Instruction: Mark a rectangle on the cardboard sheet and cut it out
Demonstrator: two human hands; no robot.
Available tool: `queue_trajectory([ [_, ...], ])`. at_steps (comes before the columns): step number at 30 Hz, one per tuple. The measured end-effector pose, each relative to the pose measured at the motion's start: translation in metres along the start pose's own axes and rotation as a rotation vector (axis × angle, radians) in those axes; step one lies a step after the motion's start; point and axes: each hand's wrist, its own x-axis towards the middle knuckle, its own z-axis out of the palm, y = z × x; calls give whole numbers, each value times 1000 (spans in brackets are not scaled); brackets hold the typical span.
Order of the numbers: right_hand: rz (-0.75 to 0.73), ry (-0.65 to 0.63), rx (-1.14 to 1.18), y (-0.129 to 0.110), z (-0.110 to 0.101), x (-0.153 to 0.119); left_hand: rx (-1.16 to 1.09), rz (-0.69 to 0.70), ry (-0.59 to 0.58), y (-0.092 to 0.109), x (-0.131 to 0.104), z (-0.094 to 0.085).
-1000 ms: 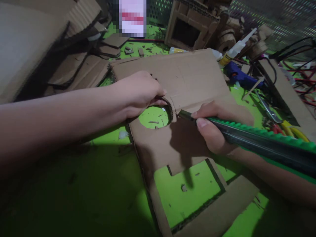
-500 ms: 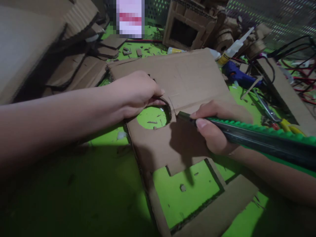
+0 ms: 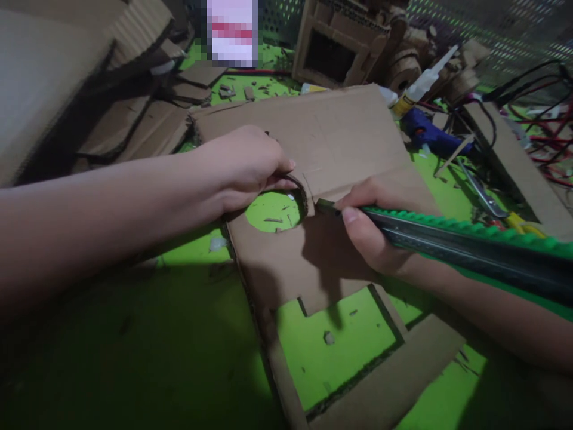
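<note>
A large cardboard sheet (image 3: 353,137) lies on the green table, with a round hole at its middle left and a rectangular opening nearer me. My left hand (image 3: 250,161) pinches the sheet at the upper rim of the round hole, thumb on top and fingers through the hole. My right hand (image 3: 371,224) is closed around a green and black utility knife (image 3: 430,233). The knife's tip touches the cardboard just right of the hole, beside a short cut line. A shadow falls on the sheet below the blade.
Cardboard pieces (image 3: 120,119) are stacked at the left. Behind the sheet stands a cardboard frame (image 3: 331,57). A glue bottle (image 3: 416,89), a blue glue gun (image 3: 432,134), yellow-handled pliers (image 3: 483,194) and tangled wires (image 3: 550,137) lie at the right.
The knife and my right hand have shifted slightly left and up in view, while the whole scene has also drifted slightly that way. My left hand keeps its hold on the rim.
</note>
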Motion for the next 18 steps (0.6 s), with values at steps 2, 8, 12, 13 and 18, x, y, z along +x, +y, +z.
queue_trajectory([
  [2, -36, 9, 20, 0, -1, -1, -20, 14, -22, -2, 3, -3],
  [8, -63, 61, 101, 0, -3, 0, -40, 43, -75, -5, 7, -6],
  [12, -41, 63, 127, -1, -4, 1, -22, 38, -63, -4, 6, -6],
  [13, -31, 51, 115, -2, -4, 1, -31, 37, -67, -4, 6, -6],
  [18, -15, -22, 11, -8, -4, -1, -71, 0, -69, -3, 3, -7],
])
